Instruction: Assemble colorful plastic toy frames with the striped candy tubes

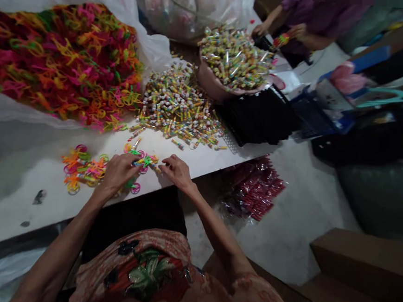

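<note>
My left hand [118, 174] is closed, its thumb and fingers pinching a small patterned tube [139, 163] above the white table. Bright green and pink plastic pieces [146, 161] sit around that tube, just past the fingertips. On the other side, my right hand [177, 171] has its fingertips bent together at the end of a short yellowish tube [157, 169]; the exact grip is small and blurred. Left of my left hand lies a cluster of orange, yellow and pink pieces with tubes [81, 167]. A loose pink ring-shaped piece [135, 188] rests near the table edge.
Behind my hands spreads a heap of small tubes [180, 105]. A plastic-lined pile of colourful pieces [65, 66] fills the left. A pink basin [210, 84] heaped with tubes and black trays [260, 116] stand further right. A co-worker's hands [297, 33] handle pieces beyond.
</note>
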Motion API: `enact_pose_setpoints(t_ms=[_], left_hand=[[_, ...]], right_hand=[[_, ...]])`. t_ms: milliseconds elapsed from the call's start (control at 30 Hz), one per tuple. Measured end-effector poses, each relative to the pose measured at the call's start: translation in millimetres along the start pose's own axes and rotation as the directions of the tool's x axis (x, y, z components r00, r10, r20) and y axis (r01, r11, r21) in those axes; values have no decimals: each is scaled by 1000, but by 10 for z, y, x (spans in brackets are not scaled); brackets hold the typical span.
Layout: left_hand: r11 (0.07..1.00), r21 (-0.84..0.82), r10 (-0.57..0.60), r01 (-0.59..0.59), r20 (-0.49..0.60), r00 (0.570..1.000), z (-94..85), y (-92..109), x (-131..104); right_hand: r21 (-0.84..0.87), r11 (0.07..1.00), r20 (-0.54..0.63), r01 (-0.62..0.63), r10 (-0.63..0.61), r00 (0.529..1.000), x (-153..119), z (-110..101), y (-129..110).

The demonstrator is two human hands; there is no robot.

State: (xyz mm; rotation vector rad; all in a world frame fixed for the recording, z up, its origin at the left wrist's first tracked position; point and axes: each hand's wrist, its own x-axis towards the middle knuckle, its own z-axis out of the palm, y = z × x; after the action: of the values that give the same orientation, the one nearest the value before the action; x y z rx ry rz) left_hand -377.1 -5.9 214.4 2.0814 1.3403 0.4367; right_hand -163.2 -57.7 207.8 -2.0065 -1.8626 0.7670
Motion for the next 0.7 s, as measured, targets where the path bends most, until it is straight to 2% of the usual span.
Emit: enact_pose_setpoints(t_ms=[67, 100, 167, 200, 267, 333, 367, 400, 433, 500, 533, 600, 700], left_hand=[[943, -307, -161, 127, -89, 983, -11, -7, 60], [863, -469, -264, 186, -107, 958, -20, 6, 84], [622, -738, -440, 262, -52, 897, -29, 62, 111], [492, -824, -487, 281, 6, 873, -29, 98, 114], [282, -914, -523, 293, 110, 845, -20, 164, 104], [161, -942, -525, 294, 171, 834, -11, 203, 77], [127, -946, -521, 299, 193, 832, -9, 213, 59], [102, -946, -512, 307, 214, 832, -8, 217, 42], [84, -945, -501, 316, 235, 833, -9, 219, 25], [55, -944, -486, 326, 260, 835, -11, 223, 0], [43, -947, -491, 319, 259, 832, -11, 226, -6], [30, -957, -521, 289, 232, 822, -8, 238, -9], [51, -971, -560, 235, 167, 811, 0, 257, -6]], right_hand=[[-80, 994, -74, -72, 66, 995, 151, -160, 60], [-128, 985, -101, -114, 101, 990, 240, -239, 90], [-205, 964, -100, -171, 153, 983, 416, -358, 131], [-217, 960, -81, -179, 165, 983, 491, -389, 139], [-149, 976, -61, -158, 150, 987, 586, -388, 126], [117, 986, -67, -116, 124, 990, 592, -326, 80], [320, 942, -55, -97, 120, 991, 564, -281, 43], [531, 843, -22, -90, 120, 993, 519, -234, -4], [711, 696, 24, -99, 116, 993, 463, -188, -59], [911, 390, 106, -131, 86, 991, 340, -107, -191], [948, 286, 126, -141, 69, 990, 283, -77, -261], [972, 189, 129, -138, 57, 990, 194, -36, -390], [975, 185, 118, -123, 36, 992, 121, -11, -518]])
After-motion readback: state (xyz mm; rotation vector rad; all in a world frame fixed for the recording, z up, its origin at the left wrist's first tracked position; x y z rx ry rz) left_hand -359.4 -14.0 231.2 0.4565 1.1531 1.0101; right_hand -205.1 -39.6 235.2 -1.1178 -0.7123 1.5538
